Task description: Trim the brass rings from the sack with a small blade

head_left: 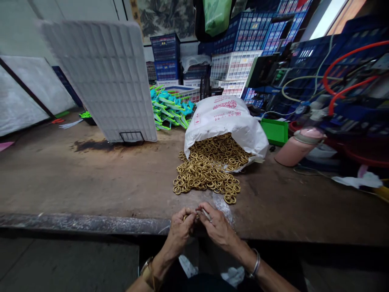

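Near the table's front edge, my left hand (pixel 180 228) is closed on a brass-coloured ring (pixel 184 217), mostly covered by the fingers. My right hand (pixel 218 228) grips a slim, pale metal tool (pixel 207 214), its tip pointing towards the ring; its exact kind is too small to make out. The fingertips of both hands nearly meet. Just beyond them lies a heap of similar rings (pixel 202 175), spilling out of the mouth of a white woven sack (pixel 219 115) with red print that lies on its side.
A white ribbed panel (pixel 100 77) stands upright on the wooden table (pixel 127 178), left of the sack. Behind are green and turquoise plastic parts (pixel 170 107) and stacked blue crates (pixel 165 56). To the right are a green tray (pixel 275 132), a pink bottle (pixel 299 148) and orange hoses (pixel 330 79).
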